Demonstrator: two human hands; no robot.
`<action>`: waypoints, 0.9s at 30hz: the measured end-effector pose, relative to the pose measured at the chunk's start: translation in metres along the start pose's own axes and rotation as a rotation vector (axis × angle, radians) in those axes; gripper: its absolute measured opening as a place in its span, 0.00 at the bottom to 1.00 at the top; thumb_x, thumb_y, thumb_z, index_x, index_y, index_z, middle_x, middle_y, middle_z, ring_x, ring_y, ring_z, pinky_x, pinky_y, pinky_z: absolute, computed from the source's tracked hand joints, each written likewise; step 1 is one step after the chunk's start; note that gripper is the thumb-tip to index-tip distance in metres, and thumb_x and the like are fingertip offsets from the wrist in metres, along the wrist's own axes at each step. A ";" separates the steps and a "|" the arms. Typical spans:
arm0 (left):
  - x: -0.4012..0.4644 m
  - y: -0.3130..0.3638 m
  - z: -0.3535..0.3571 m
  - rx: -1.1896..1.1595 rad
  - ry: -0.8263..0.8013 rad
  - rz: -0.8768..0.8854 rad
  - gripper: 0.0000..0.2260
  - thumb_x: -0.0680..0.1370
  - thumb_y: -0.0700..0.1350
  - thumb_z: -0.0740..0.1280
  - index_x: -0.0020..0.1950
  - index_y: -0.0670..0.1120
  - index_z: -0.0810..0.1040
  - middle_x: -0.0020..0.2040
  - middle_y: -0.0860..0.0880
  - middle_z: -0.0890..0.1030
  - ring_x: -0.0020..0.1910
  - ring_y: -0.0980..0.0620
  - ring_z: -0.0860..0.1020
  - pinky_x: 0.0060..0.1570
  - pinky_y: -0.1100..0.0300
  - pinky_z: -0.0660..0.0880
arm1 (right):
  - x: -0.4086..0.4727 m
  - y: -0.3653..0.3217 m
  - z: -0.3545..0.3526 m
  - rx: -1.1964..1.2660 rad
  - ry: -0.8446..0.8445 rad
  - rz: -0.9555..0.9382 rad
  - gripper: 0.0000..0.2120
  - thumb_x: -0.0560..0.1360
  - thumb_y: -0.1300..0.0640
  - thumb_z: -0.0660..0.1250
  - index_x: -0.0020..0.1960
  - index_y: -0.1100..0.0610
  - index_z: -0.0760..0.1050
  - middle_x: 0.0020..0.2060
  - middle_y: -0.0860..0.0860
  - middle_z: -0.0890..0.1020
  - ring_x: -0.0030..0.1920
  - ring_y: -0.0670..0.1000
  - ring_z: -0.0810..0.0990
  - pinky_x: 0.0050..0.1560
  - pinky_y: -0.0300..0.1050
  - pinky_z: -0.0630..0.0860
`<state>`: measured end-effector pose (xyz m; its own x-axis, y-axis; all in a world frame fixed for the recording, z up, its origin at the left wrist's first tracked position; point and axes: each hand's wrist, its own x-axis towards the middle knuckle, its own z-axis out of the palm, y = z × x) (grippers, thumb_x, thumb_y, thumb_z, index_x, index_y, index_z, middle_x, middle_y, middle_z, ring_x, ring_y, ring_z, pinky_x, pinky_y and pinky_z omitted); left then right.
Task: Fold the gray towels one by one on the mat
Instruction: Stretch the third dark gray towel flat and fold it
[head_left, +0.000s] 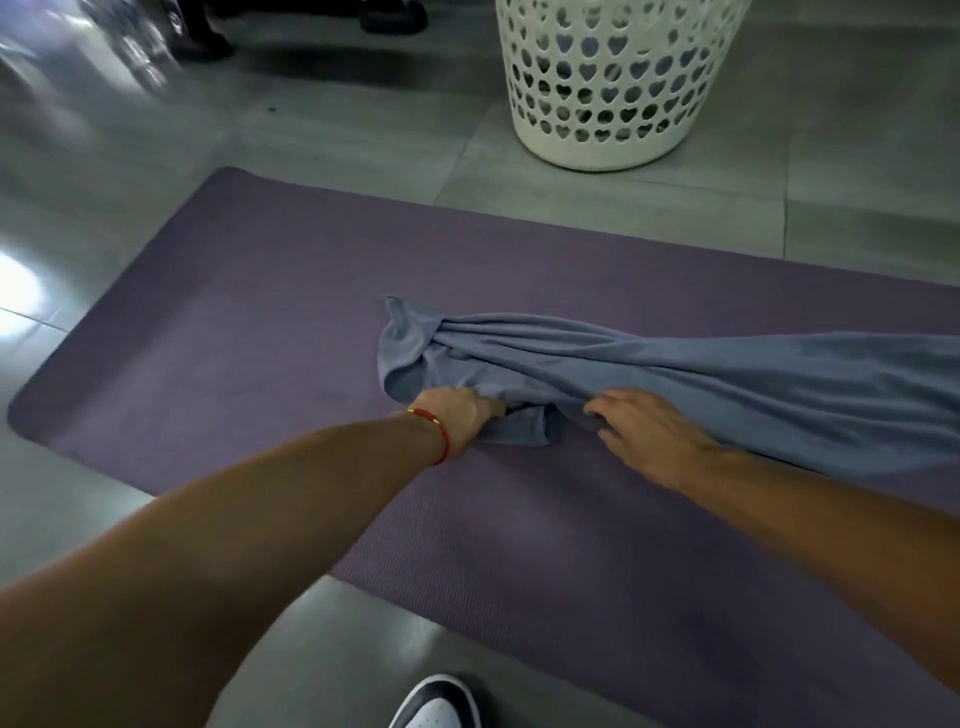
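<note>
From the head view, we are looking down at a white laundry basket (613, 88) with heart-shaped holes standing on the gray tile floor (363, 140) beyond the purple mat (260, 322), and 1 black-and-white shoe (441, 701) is showing at the bottom edge. The gray towel (675, 374) is lying bunched and twisted on the mat, running off the right edge of the picture. Blurred dark shapes are sitting at top left. Our left hand (457, 415), a red bracelet (434, 428) on its wrist, is gripping the towel's near edge with fingers tucked into the cloth; our right hand (644, 431) is pinching a fold just beside it with curled fingers.
</note>
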<state>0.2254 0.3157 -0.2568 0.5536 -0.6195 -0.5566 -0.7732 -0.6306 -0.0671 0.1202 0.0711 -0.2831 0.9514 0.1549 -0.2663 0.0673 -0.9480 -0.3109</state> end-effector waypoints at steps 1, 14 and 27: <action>-0.011 -0.011 0.000 0.067 0.025 0.031 0.26 0.82 0.39 0.58 0.78 0.56 0.61 0.71 0.44 0.72 0.65 0.41 0.75 0.56 0.48 0.74 | -0.002 0.000 -0.002 0.043 0.041 -0.010 0.12 0.78 0.63 0.65 0.60 0.56 0.78 0.56 0.50 0.81 0.57 0.53 0.78 0.59 0.47 0.73; -0.130 -0.059 0.111 -0.391 0.542 -0.280 0.29 0.72 0.35 0.66 0.72 0.52 0.71 0.66 0.44 0.68 0.61 0.41 0.69 0.53 0.47 0.76 | 0.132 -0.120 -0.068 -0.244 -0.439 -0.105 0.09 0.78 0.52 0.62 0.45 0.55 0.78 0.39 0.52 0.82 0.38 0.56 0.80 0.42 0.50 0.79; -0.080 0.026 0.127 -1.166 0.414 -1.106 0.17 0.79 0.60 0.64 0.56 0.47 0.74 0.56 0.48 0.72 0.58 0.46 0.69 0.56 0.53 0.69 | 0.259 -0.171 0.000 -0.087 0.192 0.195 0.21 0.82 0.49 0.63 0.69 0.63 0.69 0.63 0.63 0.78 0.63 0.64 0.78 0.56 0.56 0.75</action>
<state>0.1215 0.4082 -0.3187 0.8283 0.3831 -0.4089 0.5507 -0.6914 0.4676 0.3551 0.2737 -0.2989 0.9879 -0.0801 -0.1330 -0.1046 -0.9764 -0.1889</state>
